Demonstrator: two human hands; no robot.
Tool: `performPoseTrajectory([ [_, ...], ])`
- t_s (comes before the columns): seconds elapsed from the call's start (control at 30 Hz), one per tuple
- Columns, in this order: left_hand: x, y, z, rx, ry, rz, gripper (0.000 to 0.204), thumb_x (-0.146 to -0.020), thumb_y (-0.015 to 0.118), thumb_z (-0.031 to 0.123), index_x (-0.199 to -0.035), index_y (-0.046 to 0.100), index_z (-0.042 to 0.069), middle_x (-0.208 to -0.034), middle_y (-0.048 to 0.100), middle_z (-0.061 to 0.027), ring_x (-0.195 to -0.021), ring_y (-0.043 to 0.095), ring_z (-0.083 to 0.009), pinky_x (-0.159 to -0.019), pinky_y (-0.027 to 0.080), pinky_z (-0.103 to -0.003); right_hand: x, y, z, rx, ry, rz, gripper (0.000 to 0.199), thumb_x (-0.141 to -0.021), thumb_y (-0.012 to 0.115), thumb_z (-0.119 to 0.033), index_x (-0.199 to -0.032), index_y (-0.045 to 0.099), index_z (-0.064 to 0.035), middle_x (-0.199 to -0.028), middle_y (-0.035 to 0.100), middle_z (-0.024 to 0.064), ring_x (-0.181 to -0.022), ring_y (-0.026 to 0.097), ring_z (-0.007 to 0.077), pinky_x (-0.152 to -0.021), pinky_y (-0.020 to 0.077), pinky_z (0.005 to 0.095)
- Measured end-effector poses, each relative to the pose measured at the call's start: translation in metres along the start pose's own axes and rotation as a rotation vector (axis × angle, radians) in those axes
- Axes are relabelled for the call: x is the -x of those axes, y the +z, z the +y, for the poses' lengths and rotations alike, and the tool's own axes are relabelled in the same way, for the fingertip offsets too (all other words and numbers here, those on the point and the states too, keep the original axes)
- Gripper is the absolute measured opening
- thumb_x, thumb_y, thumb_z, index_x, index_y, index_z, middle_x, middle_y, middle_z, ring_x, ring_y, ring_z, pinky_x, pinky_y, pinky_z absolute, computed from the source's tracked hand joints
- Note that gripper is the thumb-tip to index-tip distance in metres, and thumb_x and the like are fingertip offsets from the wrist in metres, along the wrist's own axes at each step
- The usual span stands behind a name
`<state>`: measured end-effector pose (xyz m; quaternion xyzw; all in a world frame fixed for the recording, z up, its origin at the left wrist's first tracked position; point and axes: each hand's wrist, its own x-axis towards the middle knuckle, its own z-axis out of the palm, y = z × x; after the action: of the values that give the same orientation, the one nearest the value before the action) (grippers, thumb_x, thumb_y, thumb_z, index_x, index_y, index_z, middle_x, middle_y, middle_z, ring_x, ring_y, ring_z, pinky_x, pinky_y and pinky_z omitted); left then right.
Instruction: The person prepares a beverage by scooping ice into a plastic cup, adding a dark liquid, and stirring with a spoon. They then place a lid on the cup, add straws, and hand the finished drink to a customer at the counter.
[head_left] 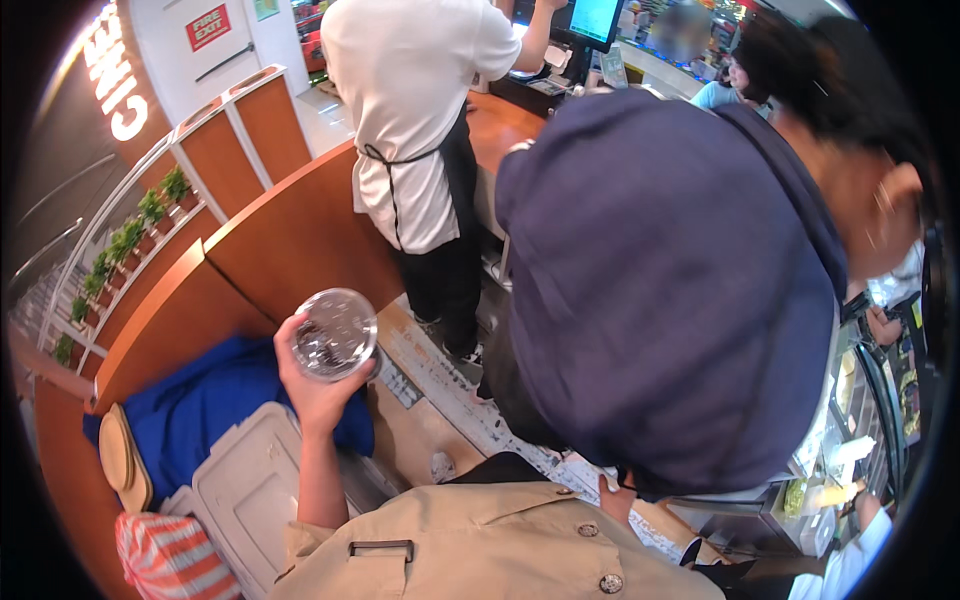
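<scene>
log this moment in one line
left hand: holding clear round plastic cup | right hand: not visible | nearby: grey rectangular plastic lid

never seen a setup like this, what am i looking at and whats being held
There's no machine, just a person's bare hands. This one picture comes from a camera on the person's head, looking down; its wide lens bends straight edges. The tan coat is their own. The left hand holds a clear cup; the right hand can't be made out for certain. By the left forearm lie a grey plastic lid, blue cloth and striped cloth. People in white and dark blue stand nearby.
</scene>
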<state>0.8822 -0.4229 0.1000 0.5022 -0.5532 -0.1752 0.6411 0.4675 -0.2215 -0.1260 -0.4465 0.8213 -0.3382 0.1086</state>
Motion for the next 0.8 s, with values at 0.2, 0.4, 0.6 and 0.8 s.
performPoseTrajectory([
  [0.2, -0.087, 0.115, -0.053, 0.21, 0.037, -0.2, 0.079, -0.052, 0.085, 0.011, -0.117, 0.042, 0.003, -0.114, 0.049, -0.0091, -0.106, 0.049, -0.0194, -0.092, 0.04, -0.032, 0.035, -0.015, 0.03, 0.197, 0.383, 0.284, 0.044, -0.071, 0.07, -0.017, -0.108, 0.056, 0.003, -0.106, 0.058, 0.0219, -0.097, 0.054, 0.0376, -0.086, 0.0396, 0.0418],
  [0.4, -0.152, 0.266, -0.088, 0.41, 0.121, -0.229, 0.075, -0.054, 0.083, 0.006, -0.117, 0.042, 0.004, -0.111, 0.051, -0.0084, -0.104, 0.051, -0.0182, -0.092, 0.042, -0.031, 0.046, 0.008, 0.012, 0.309, 0.611, 0.419, 0.044, -0.074, 0.068, -0.017, -0.111, 0.054, 0.0023, -0.107, 0.058, 0.0202, -0.099, 0.054, 0.0347, -0.087, 0.0402, 0.0402],
  [0.6, -0.191, 0.38, -0.113, 0.398, 0.107, -0.352, 0.075, -0.055, 0.082, 0.012, -0.118, 0.042, 0.003, -0.113, 0.053, -0.0111, -0.103, 0.053, -0.0188, -0.09, 0.043, -0.031, 0.005, 0.036, -0.022, 0.232, 0.635, 0.3, 0.044, -0.077, 0.066, -0.017, -0.114, 0.052, 0.0016, -0.109, 0.057, 0.0185, -0.1, 0.054, 0.0317, -0.087, 0.0408, 0.0386],
  [0.8, -0.191, 0.457, -0.144, 0.437, 0.076, -0.445, 0.085, -0.055, 0.083, 0.009, -0.126, 0.035, 0.004, -0.117, 0.05, -0.0124, -0.108, 0.051, -0.0211, -0.092, 0.042, -0.033, -0.03, 0.064, -0.061, 0.143, 0.722, 0.217, 0.044, -0.079, 0.064, -0.017, -0.117, 0.05, 0.0009, -0.111, 0.057, 0.0168, -0.102, 0.054, 0.0288, -0.088, 0.0414, 0.0369],
])
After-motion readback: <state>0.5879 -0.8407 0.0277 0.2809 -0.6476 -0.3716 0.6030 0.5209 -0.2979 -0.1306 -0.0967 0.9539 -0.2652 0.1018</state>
